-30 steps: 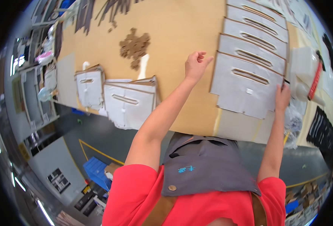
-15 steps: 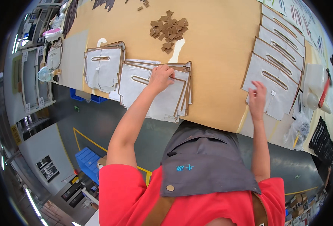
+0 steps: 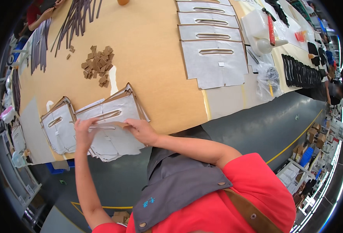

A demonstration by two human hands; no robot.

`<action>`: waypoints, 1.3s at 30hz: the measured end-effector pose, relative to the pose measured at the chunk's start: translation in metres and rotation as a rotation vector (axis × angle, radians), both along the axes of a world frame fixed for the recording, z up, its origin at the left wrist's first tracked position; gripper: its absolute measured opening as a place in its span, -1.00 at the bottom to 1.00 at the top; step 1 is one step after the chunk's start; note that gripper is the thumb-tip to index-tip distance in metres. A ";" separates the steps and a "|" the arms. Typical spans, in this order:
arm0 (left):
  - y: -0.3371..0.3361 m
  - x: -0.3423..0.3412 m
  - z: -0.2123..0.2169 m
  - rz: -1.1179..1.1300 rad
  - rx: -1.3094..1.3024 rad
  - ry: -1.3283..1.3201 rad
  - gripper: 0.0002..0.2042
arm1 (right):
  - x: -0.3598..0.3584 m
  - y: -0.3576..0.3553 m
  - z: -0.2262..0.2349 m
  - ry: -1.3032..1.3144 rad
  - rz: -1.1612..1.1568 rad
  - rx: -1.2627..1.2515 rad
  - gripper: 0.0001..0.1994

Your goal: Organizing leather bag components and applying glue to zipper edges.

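Note:
Both my hands are over a stack of pale grey bag panels (image 3: 130,103) with brown edges and slotted handle openings, at the table's near edge. My left hand (image 3: 84,132) is closed at the left side of a grey panel (image 3: 119,138), its fingertips partly hidden and blurred. With thumb and fingers, my right hand (image 3: 142,131) pinches the same panel's brown upper edge at the right. That edge is bent up off the stack, and the slot of the panel underneath shows behind it. A smaller stack of similar panels (image 3: 59,134) lies just left.
Overlapping slotted panels (image 3: 214,72) form a column at the far right. Small brown pieces (image 3: 97,64) are heaped mid-table, with long dark strips (image 3: 72,19) behind. A red-handled hammer (image 3: 271,33), clear plastic bag (image 3: 268,79) and black strips (image 3: 299,72) lie right. Another person's hand (image 3: 46,14) shows far left.
My right hand has left the panel column on the right and come across to the stack, gripping a panel edge. My left hand has shifted to the panel's left side. The view has turned.

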State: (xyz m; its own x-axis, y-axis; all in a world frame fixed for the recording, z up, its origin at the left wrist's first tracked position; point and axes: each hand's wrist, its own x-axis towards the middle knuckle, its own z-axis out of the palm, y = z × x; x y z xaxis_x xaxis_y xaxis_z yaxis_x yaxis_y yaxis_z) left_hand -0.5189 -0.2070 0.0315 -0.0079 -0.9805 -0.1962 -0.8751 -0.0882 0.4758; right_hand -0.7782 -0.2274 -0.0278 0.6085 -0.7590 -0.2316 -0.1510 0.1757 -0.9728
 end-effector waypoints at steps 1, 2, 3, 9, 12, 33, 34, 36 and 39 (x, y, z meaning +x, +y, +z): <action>0.009 0.025 -0.001 -0.018 0.034 -0.109 -0.77 | -0.015 -0.006 0.008 -0.021 -0.063 -0.071 -0.76; 0.011 0.033 -0.002 -0.040 0.067 -0.215 -0.75 | -0.035 -0.014 0.014 -0.040 -0.130 -0.143 -0.77; 0.008 0.027 -0.002 -0.043 0.064 -0.212 -0.75 | -0.057 -0.024 0.018 -0.020 -0.164 -0.079 -0.78; -0.063 -0.099 -0.006 0.228 0.214 0.419 -0.85 | -0.242 -0.098 -0.032 0.251 -0.569 -0.080 -0.70; -0.107 -0.173 -0.045 0.231 0.292 0.602 -0.77 | -0.322 -0.128 -0.023 0.358 -0.726 -0.103 -0.75; -0.202 -0.335 -0.138 0.528 0.180 0.496 -0.71 | -0.437 -0.206 -0.079 0.946 -0.734 -0.285 -0.68; -0.201 -0.331 -0.138 0.538 0.215 0.452 -0.70 | -0.434 -0.207 -0.079 0.941 -0.731 -0.292 -0.68; -0.199 -0.333 -0.127 0.562 0.146 0.491 -0.69 | -0.439 -0.204 -0.082 0.972 -0.718 -0.342 -0.68; -0.180 -0.307 -0.110 0.546 0.046 0.530 -0.63 | -0.444 -0.206 -0.083 1.009 -0.685 -0.338 -0.70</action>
